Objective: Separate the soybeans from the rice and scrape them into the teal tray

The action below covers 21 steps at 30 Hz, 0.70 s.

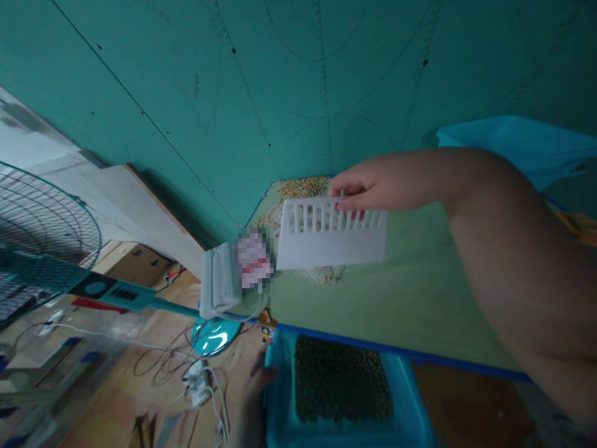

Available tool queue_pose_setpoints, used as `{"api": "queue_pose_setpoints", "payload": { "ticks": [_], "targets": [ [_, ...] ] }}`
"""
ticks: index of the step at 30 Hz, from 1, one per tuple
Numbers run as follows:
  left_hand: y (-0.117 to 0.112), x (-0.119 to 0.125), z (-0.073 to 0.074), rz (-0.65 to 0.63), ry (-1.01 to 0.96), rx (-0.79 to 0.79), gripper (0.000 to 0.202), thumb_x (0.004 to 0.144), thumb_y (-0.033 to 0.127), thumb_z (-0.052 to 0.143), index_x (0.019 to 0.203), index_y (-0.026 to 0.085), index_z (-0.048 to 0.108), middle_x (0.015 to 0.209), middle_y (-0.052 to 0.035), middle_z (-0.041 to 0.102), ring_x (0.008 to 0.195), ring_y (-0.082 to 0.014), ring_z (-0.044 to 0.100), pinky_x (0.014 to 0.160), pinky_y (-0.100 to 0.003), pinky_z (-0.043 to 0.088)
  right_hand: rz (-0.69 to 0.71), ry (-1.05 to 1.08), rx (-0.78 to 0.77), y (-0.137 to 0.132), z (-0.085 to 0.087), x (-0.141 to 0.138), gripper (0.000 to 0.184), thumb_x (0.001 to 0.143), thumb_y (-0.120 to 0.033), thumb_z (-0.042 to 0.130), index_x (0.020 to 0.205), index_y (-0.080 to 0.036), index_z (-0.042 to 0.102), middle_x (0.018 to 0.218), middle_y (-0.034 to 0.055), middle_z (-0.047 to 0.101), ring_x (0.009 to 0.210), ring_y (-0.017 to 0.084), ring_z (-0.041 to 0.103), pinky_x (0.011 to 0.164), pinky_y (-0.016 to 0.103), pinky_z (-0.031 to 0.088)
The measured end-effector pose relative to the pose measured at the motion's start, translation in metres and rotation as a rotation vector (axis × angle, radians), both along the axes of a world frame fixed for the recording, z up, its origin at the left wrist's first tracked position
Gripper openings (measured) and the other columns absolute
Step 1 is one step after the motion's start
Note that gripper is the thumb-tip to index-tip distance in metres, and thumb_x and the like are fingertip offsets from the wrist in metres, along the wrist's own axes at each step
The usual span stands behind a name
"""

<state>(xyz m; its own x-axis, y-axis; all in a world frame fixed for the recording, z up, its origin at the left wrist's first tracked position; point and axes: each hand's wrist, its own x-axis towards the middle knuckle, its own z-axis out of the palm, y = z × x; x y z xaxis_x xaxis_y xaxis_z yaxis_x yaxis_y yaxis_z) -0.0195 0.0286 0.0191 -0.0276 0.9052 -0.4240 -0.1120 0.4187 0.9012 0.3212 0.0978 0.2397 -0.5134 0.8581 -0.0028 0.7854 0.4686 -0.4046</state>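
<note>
My right hand (359, 185) is closed on the upper edge of a white slotted plastic plate (332, 249), held tilted over the pale green tabletop (420, 292). Behind the plate lies a spread of small yellowish grains (305, 186), partly hidden by it. Pale, whitish grains (321, 275) show just below its lower edge. Under the table's front edge sits a blue plastic tray (413, 404) containing a layer of dark greenish grains (342, 379). My left hand (261, 376) grips the tray's left rim, its thumb near the rim and the other fingers partly hidden.
A white device (219, 280) stands at the table's left end beside a blurred-out pinkish item (254, 261). Further left is a fan (46, 249) with a turquoise stand. Cables and a power strip (198, 382) lie on the floor. A blue container (517, 146) is at the back right.
</note>
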Motion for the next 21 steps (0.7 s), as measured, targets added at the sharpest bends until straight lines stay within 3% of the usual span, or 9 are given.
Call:
{"api": "queue_pose_setpoints", "payload": {
  "ticks": [3,4,6,9,21],
  "targets": [
    [-0.01,0.021,0.003,-0.037,-0.03,-0.045,0.03,0.028,0.002,0.065,0.047,0.024,0.071,0.053,-0.0014,0.069,0.053,-0.0247,0.057,0.047,-0.033,0.045,-0.129,0.042,-0.092,0.021,-0.012,0.018,0.014,0.08,-0.029,0.046,0.081,-0.019,0.056,0.061,-0.0032,0.057,0.053,0.009,0.051,0.048,0.022,0.029],
    [-0.015,0.029,0.003,-0.026,-0.052,-0.03,0.031,0.035,0.007,0.064,0.057,0.026,0.072,0.053,0.0002,0.068,0.053,-0.0229,0.056,0.048,-0.031,0.044,-0.14,0.058,-0.129,0.026,-0.015,0.021,0.013,0.08,-0.029,0.047,0.08,-0.019,0.055,0.06,-0.0032,0.057,0.052,0.01,0.051,0.048,0.022,0.03],
    [-0.024,0.044,0.0,-0.023,-0.1,-0.014,0.032,0.04,0.01,0.059,0.064,0.027,0.072,0.059,0.0,0.069,0.06,-0.0238,0.058,0.053,-0.032,0.044,-0.13,0.086,-0.198,0.031,-0.021,0.022,0.012,0.08,-0.029,0.046,0.08,-0.02,0.054,0.06,-0.003,0.057,0.053,0.01,0.053,0.048,0.022,0.031],
    [-0.032,0.057,-0.004,-0.033,-0.107,0.007,0.035,0.037,0.005,0.055,0.062,0.023,0.072,0.065,-0.0001,0.07,0.068,-0.0245,0.058,0.057,-0.03,0.043,-0.106,0.06,-0.213,0.032,-0.024,0.017,0.012,0.08,-0.028,0.046,0.08,-0.019,0.054,0.064,-0.0023,0.058,0.056,0.011,0.053,0.048,0.022,0.033],
    [-0.036,0.062,-0.002,-0.023,-0.151,0.005,0.035,0.037,0.003,0.057,0.062,0.023,0.071,0.063,0.0009,0.069,0.065,-0.0221,0.058,0.059,-0.028,0.041,-0.137,-0.029,-0.087,0.041,-0.033,0.011,0.015,0.08,-0.026,0.041,0.084,-0.018,0.053,0.069,0.0005,0.059,0.058,0.012,0.054,0.047,0.022,0.032]
  ]
}}
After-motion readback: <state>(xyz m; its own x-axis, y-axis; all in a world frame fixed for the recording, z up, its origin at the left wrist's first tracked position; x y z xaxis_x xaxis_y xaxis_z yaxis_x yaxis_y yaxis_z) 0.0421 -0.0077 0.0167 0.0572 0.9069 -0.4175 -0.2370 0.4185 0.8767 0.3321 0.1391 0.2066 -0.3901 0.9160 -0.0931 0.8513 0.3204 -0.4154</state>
